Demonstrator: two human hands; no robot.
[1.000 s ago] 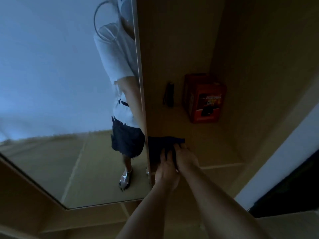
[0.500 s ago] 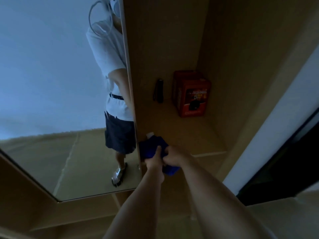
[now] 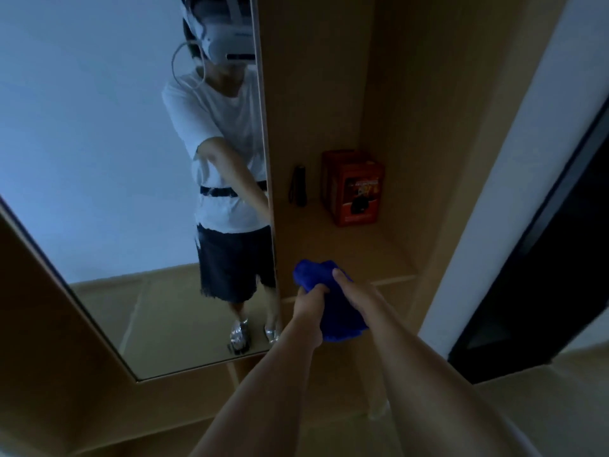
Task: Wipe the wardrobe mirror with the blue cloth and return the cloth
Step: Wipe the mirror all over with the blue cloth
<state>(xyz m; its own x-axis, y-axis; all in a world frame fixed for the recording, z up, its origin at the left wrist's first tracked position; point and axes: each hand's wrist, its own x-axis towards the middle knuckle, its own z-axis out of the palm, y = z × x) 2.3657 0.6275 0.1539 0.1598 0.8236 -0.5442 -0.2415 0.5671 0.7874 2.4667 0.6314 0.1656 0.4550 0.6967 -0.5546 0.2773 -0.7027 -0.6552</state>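
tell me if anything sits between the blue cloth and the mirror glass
Nothing visible does. Both hands, left and right, hold the blue cloth just right of the mirror edge. The red box and dark flashlight-like object sit deeper in the shelf, off that path.

Dim, bluish cast overall. Mirror [image 3: 99,159] brightest, reflecting pale wall. Wardrobe recess murky. Soft focus, slight blur. Wide-angle bending at frame edges.

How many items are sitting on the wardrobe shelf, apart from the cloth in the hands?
2. A small black torch-like object stands against the back wall, and a red printed box stands just right of it in the corner. Nothing else shows, though the forearms hide part of the shelf front.
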